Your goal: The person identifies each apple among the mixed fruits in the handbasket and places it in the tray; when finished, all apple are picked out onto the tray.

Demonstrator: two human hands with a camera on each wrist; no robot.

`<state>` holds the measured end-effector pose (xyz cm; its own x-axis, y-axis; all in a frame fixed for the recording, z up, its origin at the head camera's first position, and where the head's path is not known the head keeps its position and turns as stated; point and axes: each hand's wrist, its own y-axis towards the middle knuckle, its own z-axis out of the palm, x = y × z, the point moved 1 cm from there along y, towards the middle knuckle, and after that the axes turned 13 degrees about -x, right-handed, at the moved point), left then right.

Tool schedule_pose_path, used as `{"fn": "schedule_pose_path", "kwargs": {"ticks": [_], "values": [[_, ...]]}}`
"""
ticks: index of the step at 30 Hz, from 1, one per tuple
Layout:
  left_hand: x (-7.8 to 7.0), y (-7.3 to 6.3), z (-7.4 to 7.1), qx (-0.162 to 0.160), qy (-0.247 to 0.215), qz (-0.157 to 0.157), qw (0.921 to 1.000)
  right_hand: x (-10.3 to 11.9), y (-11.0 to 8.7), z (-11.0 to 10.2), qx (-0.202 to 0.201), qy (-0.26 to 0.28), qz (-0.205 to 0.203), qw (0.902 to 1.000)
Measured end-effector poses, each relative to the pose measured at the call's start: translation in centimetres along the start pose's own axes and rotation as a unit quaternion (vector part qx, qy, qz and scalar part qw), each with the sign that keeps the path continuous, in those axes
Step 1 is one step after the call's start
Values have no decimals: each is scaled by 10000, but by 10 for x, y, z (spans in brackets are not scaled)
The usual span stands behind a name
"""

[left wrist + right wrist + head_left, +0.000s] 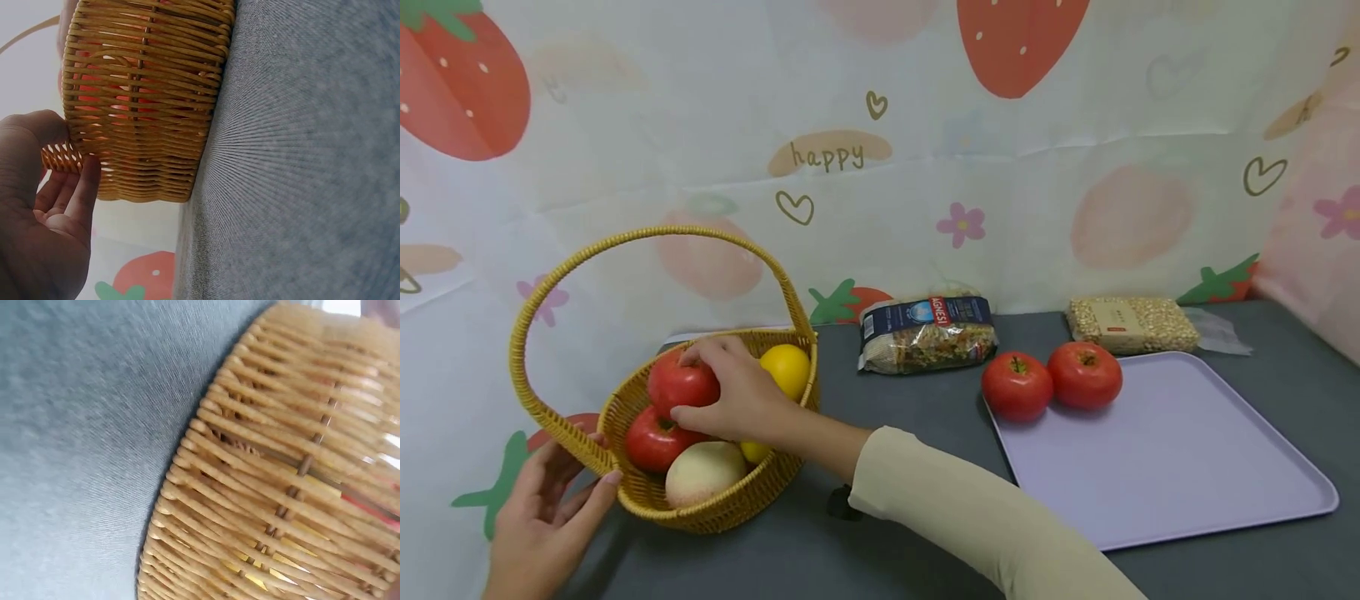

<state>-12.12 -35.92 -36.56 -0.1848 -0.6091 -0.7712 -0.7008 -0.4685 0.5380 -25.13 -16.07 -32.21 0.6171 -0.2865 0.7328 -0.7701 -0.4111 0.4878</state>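
In the head view a yellow wicker basket point(715, 521) with a tall arched handle point(655, 233) stands at the left. My right hand point(741, 396) reaches over its rim and holds a red tomato point(677, 385) between thumb and fingers, above a second tomato point(655, 440). A pale peach point(706, 473) and a yellow lemon point(787, 371) lie beside them, with more yellow fruit partly hidden under my wrist. At the foot of the handle, my left hand point(550, 508) pinches the basket's edge; the left wrist view shows thumb and fingers around the woven rim point(72, 140).
Two tomatoes point(1017, 386) sit on the back left corner of a lilac tray point(1172, 467) at the right. Behind are a bag of pasta point(927, 333) and a vacuum pack of beans or grain point(1131, 325). A printed cloth point(925, 225) hangs behind the grey table point(880, 533).
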Motion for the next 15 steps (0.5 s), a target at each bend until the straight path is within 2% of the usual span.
{"fn": "schedule_pose_path", "kwargs": {"ticks": [8, 15], "values": [[0, 1, 1, -37, 181, -157, 9997, 2, -14, -15, 257, -267, -514, 9980], [0, 1, 2, -64, 192, -195, 9996, 1, -23, -32, 268, -241, -717, 9968]]}}
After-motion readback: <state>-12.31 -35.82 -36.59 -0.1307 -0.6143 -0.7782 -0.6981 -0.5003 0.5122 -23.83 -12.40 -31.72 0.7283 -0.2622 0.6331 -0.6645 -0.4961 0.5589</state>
